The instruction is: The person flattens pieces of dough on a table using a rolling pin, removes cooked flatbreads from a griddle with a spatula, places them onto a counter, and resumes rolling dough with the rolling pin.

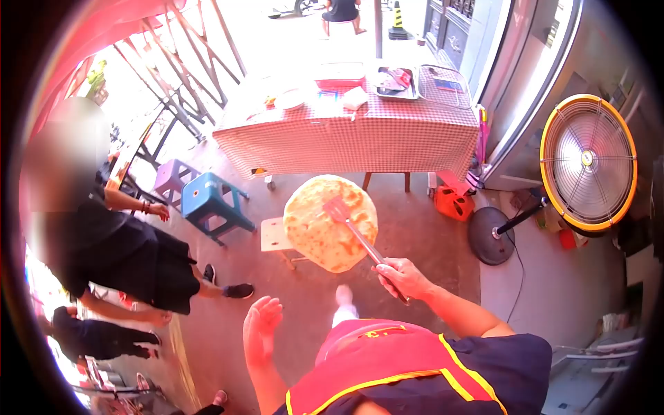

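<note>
My right hand (404, 279) is closed round the long handle of a metal spatula (360, 237). The spatula's slotted head lies over a large round flatbread (319, 238), golden with browned spots, in front of me above the floor. Whether the bread is stuck to the head or held from behind cannot be made out. My left hand (263, 318) is raised to the lower left of the bread, palm up with its fingers stretched out, touching nothing.
A table with a red checked cloth (346, 142) stands ahead, bearing trays. Stools (211, 200) and a person in black (131, 252) are on the left. An orange basket (454, 205) and a yellow-rimmed fan (588, 159) stand on the right.
</note>
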`<state>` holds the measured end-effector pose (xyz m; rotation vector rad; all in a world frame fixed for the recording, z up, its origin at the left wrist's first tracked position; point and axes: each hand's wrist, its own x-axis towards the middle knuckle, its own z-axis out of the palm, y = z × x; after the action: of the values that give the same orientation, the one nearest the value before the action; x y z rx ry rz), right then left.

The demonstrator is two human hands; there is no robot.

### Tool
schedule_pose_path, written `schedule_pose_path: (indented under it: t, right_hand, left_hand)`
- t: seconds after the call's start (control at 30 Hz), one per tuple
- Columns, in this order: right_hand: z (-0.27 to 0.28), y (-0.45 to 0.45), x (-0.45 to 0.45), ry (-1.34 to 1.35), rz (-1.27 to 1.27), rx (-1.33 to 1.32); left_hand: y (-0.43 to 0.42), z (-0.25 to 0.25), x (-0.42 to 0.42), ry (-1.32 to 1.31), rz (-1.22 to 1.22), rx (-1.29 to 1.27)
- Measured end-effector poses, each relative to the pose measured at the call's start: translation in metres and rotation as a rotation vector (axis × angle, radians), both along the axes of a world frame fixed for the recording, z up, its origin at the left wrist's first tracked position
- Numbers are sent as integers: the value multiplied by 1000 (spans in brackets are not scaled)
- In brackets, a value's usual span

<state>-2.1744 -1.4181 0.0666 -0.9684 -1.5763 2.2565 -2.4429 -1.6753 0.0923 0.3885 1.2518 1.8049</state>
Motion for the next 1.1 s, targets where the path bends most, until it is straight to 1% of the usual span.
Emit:
schedule_pose_path:
  t: [0.03,0.13,0.23,0.37,0.47,0.57,0.6,0.63,0.73,0.77,0.83,0.87,0.97,1.03,1.1]
  right_hand:
    - [0,-2,3,-6,-58,11]
    - [-8,44,4,-2,-174,37]
    - [-3,89,-8,-12,-283,-28]
    - [4,126,-20,-8,-344,-7]
    - [4,161,-22,1,-444,-10]
    - [4,226,-8,47,-516,-24]
    - [4,249,-3,108,-520,14]
    - [2,275,6,44,-532,24]
    - [-2,358,33,57,-584,53]
    - [-7,388,43,56,-616,26]
    - [-9,446,61,16,-643,83]
    - [-11,473,69,16,-673,125]
    - [-19,559,87,-29,-729,84]
    - [-31,612,86,-82,-779,30]
    - [-62,662,84,-112,-793,-2]
  left_hand:
    - [13,-4,-12,-10,-45,2]
    - [97,-22,-43,-44,-143,-20]
    - [181,-39,-69,-51,-193,-72]
    - [251,-59,-87,-105,-261,-136]
    - [306,-71,-91,-47,-286,-274]
    - [366,-83,-86,-13,-308,-345]
    - [384,-88,-82,-6,-316,-361]
    - [400,-93,-77,0,-319,-378]
    - [447,-110,-50,-18,-279,-420]
    - [468,-112,-42,-19,-267,-432]
    - [518,-116,-19,-18,-290,-477]
    - [538,-112,-5,-19,-305,-513]
    - [626,-95,37,64,-490,-525]
    - [679,-82,62,113,-565,-429]
    - [712,-73,82,118,-609,-366]
